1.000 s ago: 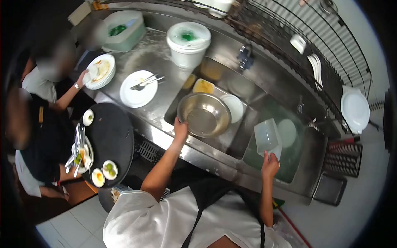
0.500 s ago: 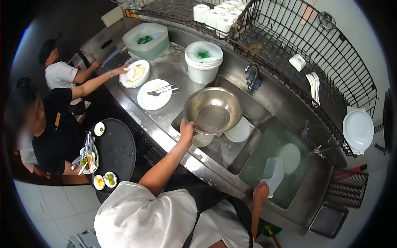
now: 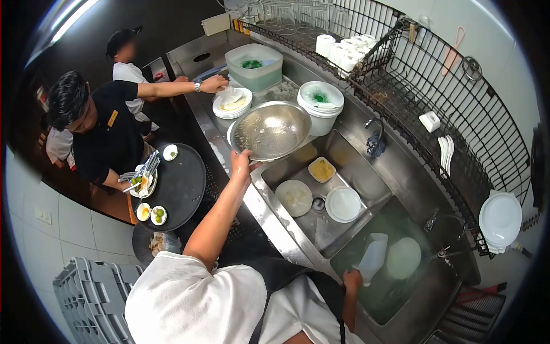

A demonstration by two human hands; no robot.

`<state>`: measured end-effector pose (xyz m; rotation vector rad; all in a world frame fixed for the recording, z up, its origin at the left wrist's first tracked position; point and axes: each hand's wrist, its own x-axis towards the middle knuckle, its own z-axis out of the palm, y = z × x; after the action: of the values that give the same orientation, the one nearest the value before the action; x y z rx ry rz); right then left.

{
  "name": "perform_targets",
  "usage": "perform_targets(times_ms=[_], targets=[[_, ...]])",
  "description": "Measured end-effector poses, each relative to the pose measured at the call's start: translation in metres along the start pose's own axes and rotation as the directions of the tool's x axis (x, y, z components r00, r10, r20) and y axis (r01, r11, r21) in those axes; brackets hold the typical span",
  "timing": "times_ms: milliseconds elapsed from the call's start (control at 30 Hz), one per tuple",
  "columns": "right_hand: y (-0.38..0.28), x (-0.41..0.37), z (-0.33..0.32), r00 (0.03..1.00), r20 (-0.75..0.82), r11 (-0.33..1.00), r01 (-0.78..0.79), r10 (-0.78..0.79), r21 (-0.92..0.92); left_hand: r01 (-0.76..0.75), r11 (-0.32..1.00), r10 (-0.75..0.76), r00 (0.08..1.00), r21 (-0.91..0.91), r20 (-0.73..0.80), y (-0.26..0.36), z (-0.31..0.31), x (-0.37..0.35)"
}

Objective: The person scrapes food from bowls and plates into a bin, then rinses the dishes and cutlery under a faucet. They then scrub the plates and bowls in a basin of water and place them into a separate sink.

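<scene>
My left hand grips the rim of a metal colander, holding it tilted above the counter, beside the left sink basin. It hides part of a plate on the counter behind it. In that basin lie a round dish with food bits, a small square bowl of yellow scraps and stacked white plates. My right hand is closed on a translucent plastic container in the water-filled right basin. A pale round plate lies under the water near it.
A co-worker's hand is over stacked plates with food remains. That person also holds a black tray with dishes and cutlery. A white bucket, a soapy tub, a faucet and a wire rack surround the basins.
My left hand has moved the colander left, from over the left basin to over the counter, uncovering the dishes below. The plastic container has turned and sits lower in the water. The view has shifted.
</scene>
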<state>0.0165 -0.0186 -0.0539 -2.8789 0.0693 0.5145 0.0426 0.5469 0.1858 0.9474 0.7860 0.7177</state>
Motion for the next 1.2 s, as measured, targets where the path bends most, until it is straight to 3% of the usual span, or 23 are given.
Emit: perform_targets(times_ms=[167,267,367,500,633,700,867,967,1033,1100,1200], targets=[[-0.005,-0.011,-0.007,0.998,-0.069,0.994,0.019,-0.011,0.104,-0.022,0.998,0.022,1.0,-0.056,-0.011,-0.002,0.007,0.063],[-0.013,-0.015,-0.014,0.994,0.039,0.987,-0.108,0.104,0.123,-0.011,0.995,0.003,0.997,-0.096,-0.082,-0.005,0.028,0.109],[-0.026,-0.026,-0.007,0.965,-0.112,0.963,-0.218,0.237,0.158,-0.009,0.993,-0.004,0.993,-0.114,-0.12,-0.002,0.044,0.167],[-0.046,-0.034,-0.002,0.926,-0.176,0.938,-0.31,0.335,0.156,-0.078,0.984,0.066,0.995,-0.16,-0.08,0.016,0.058,0.234],[-0.069,-0.037,0.008,0.86,-0.266,0.899,-0.426,0.436,0.099,-0.067,0.996,0.062,0.993,-0.052,-0.102,0.031,0.073,0.307],[-0.075,-0.04,0.011,0.842,-0.29,0.888,-0.45,0.455,0.088,-0.101,0.995,0.101,0.994,0.0,-0.045,0.034,0.084,0.339],[-0.078,-0.037,0.024,0.861,-0.335,0.916,-0.402,0.383,0.013,-0.164,0.961,0.194,0.974,0.223,-0.118,0.001,0.128,0.413],[-0.121,-0.039,0.006,0.805,-0.338,0.862,-0.504,0.488,0.045,-0.225,0.862,0.342,0.92,0.454,-0.193,-0.057,0.147,0.466],[-0.129,-0.034,0.005,0.792,-0.325,0.847,-0.529,0.516,0.055,-0.112,0.892,0.222,0.952,0.439,-0.21,-0.061,0.158,0.456],[-0.134,-0.033,0.002,0.778,-0.292,0.82,-0.572,0.556,0.038,-0.061,0.948,0.118,0.979,0.312,-0.167,-0.098,0.162,0.478],[-0.14,-0.029,-0.003,0.751,-0.25,0.773,-0.634,0.612,-0.011,-0.024,0.979,0.021,1.0,0.203,0.019,-0.123,0.153,0.492]])
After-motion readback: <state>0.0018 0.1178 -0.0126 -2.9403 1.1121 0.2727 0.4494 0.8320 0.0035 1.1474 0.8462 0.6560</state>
